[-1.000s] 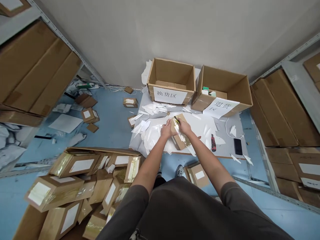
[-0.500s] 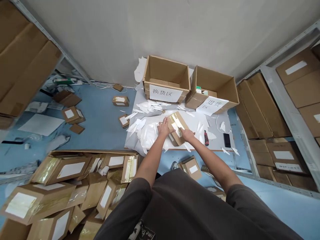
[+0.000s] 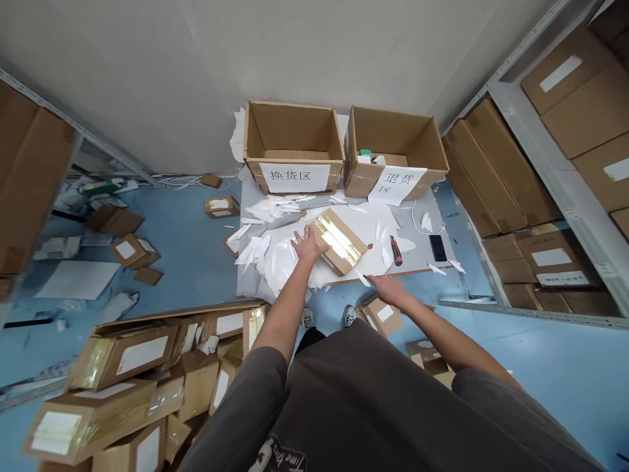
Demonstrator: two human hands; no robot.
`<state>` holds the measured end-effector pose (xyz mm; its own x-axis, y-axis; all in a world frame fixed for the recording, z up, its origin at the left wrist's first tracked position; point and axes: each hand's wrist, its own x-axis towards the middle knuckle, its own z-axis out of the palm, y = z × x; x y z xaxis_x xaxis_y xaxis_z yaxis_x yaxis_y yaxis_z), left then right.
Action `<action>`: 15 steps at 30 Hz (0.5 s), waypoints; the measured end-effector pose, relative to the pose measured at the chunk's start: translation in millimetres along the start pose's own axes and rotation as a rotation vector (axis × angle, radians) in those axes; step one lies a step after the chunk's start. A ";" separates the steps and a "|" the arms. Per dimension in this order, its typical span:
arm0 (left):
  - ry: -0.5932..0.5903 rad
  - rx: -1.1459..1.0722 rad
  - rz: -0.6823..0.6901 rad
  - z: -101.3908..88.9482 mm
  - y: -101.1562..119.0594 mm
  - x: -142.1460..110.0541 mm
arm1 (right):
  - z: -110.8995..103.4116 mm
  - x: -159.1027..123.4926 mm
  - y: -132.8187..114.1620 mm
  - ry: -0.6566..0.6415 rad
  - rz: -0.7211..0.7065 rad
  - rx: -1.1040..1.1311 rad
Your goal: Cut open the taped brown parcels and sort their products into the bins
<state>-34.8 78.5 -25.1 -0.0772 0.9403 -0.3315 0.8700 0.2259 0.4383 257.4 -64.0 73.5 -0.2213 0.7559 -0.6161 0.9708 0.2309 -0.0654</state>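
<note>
Left hand point(image 3: 305, 242): fingers spread flat, palm down, pressing on the near-left end of a small brown cardboard parcel wrapped in glossy clear tape point(image 3: 340, 240). Nothing clamped; the hand rests against the parcel's edge and on the white paper scraps point(image 3: 268, 252) beneath it.

Right hand point(image 3: 392, 287): off the parcel, near the front edge of the low white-topped table point(image 3: 417, 259), over the blue floor. Fingers appear loosely open and it holds nothing that shows, though the detail is small.

Parcel lies flat on the table, angled, directly beyond and to the right of the left hand, up and left of the right hand, apart from it.

Just right of the parcel, beyond the right hand: a red-and-black utility knife point(image 3: 394, 250). Farther right, a black phone point(image 3: 437, 247) with a white cable near it.

Well beyond both hands, at the table's back edge: two open brown cardboard cartons side by side, the left carton point(image 3: 293, 141) and the right carton point(image 3: 393, 147), each with a white paper sign bearing Chinese characters.

Below the left forearm, on the floor: a heap of taped brown parcels with white labels point(image 3: 142, 367). One more small labelled box point(image 3: 381, 316) sits just under the right hand.
</note>
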 end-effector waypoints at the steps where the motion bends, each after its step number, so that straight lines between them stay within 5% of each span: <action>1: 0.034 0.019 0.005 0.7 5.4 -3.2 | 6.0 -9.3 11.8 0.012 0.028 0.011; 4: 0.062 0.065 0.224 6.5 24.8 -16.0 | 22.9 -31.7 46.4 0.076 0.132 0.099; 8: -0.225 0.107 0.688 18.1 51.5 -28.3 | 34.0 -35.2 70.1 0.200 0.259 0.269; 15: -0.326 0.378 0.659 22.2 85.6 -16.4 | 39.4 7.2 63.5 0.338 0.179 0.618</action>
<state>51.7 76.8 -0.7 0.6007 0.7158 -0.3562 0.7971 -0.5017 0.3360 321.1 -68.0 34.1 0.0265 0.9206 -0.3897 0.8480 -0.2271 -0.4789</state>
